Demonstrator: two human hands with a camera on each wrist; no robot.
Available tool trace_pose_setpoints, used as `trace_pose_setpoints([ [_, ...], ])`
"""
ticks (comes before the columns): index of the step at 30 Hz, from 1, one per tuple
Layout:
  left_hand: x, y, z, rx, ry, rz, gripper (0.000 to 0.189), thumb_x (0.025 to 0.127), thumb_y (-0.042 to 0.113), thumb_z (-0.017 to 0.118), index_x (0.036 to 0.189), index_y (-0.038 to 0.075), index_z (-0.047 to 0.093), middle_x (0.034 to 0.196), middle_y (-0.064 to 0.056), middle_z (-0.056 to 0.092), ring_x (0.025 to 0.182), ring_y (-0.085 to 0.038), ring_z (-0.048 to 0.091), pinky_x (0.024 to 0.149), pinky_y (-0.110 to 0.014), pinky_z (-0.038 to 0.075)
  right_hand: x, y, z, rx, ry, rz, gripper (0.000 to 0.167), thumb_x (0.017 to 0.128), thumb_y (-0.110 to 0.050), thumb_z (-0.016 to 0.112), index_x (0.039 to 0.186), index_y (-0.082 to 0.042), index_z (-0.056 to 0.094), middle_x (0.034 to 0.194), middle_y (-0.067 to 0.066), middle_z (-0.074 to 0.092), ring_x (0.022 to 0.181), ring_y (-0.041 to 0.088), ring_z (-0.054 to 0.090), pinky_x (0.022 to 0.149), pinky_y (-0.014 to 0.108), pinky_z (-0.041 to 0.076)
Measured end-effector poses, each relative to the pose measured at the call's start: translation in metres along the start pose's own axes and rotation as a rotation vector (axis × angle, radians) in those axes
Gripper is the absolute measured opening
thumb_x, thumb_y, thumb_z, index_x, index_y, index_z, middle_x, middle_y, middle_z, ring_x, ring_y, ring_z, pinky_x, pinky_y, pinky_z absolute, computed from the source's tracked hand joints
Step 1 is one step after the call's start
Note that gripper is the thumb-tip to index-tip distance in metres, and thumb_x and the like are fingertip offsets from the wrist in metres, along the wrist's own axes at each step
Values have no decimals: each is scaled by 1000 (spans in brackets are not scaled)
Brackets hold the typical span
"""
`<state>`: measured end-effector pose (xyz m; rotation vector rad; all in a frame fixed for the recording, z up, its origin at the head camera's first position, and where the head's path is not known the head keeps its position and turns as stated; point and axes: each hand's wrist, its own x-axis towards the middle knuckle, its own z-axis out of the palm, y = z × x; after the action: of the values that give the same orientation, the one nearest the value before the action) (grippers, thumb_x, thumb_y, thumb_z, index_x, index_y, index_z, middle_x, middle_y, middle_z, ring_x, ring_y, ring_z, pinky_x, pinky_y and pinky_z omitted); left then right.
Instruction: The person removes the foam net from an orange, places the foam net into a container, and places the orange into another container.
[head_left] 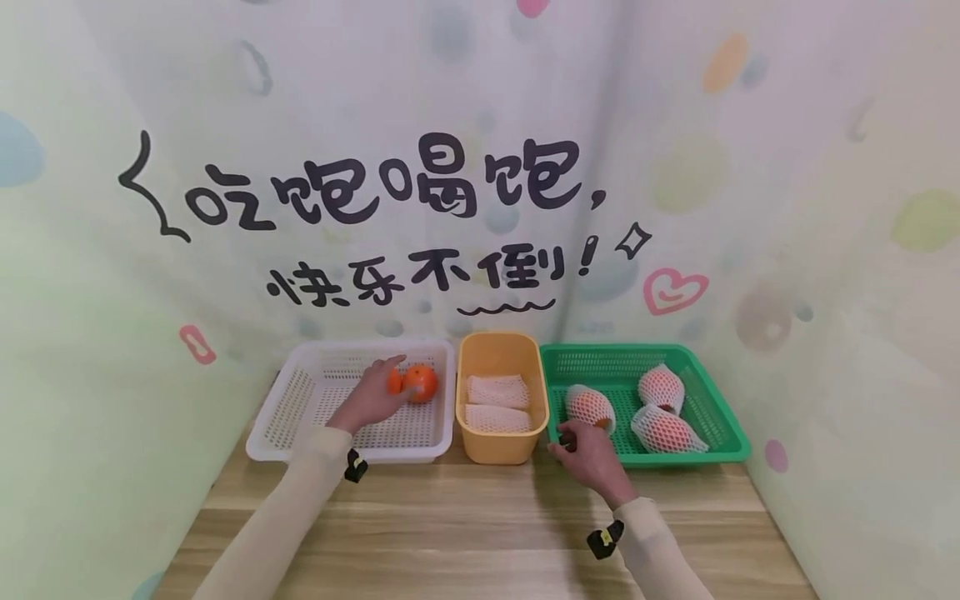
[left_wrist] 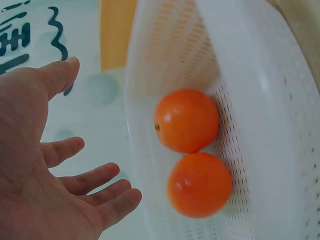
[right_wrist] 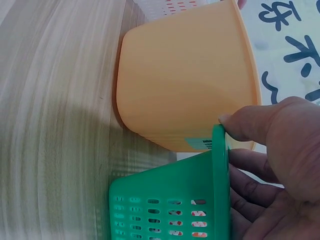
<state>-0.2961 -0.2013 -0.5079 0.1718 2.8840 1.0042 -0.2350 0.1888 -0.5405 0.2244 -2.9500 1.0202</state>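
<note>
My left hand is over the white basket, fingers spread and apart from the fruit in the left wrist view. Two oranges lie side by side there; in the head view the hand partly covers one. At the front left corner of the green basket, my right hand has its fingers loosely bent beside the rim, thumb close to the corner. Just beyond those fingers lies a fruit in white foam netting. The green rim hides the right fingertips in the right wrist view.
Between the baskets stands a yellow bin with two white foam net sleeves inside. Two more netted fruits, one at the back and one in front, lie in the green basket's right half. A wooden table extends in front.
</note>
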Motion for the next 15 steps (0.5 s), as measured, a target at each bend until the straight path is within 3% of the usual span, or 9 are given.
trace_pose_setpoints([
  [6, -24, 13, 11, -40, 45, 83, 76, 93, 39, 74, 156, 10, 41, 156, -20, 45, 142, -41, 44, 119, -61, 35, 0, 7, 0, 13, -13, -45, 35, 91, -18, 77, 118, 3, 69, 106, 15, 76, 89, 22, 72, 73, 39, 62],
  [9, -36, 18, 18, -21, 39, 87, 78, 93, 38, 74, 157, 9, 39, 158, -18, 44, 147, -41, 41, 120, -62, 33, 0, 11, -3, 25, -42, -57, 37, 93, -21, 76, 121, 1, 69, 111, 16, 75, 91, 22, 71, 75, 39, 61],
  [12, -49, 21, 22, -13, 43, 60, 78, 92, 38, 75, 155, 9, 41, 159, -17, 44, 148, -40, 40, 120, -62, 34, 2, 13, -7, 27, -67, -96, 39, 95, -24, 74, 126, -1, 68, 118, 17, 73, 100, 28, 71, 81, 44, 61],
  [15, -59, 23, 31, -27, 46, 91, 71, 91, 35, 78, 151, 10, 48, 156, -15, 49, 145, -37, 44, 120, -59, 36, 1, 16, -15, 1, -65, -152, 43, 95, -27, 73, 130, -2, 66, 126, 19, 70, 110, 35, 69, 90, 50, 59],
])
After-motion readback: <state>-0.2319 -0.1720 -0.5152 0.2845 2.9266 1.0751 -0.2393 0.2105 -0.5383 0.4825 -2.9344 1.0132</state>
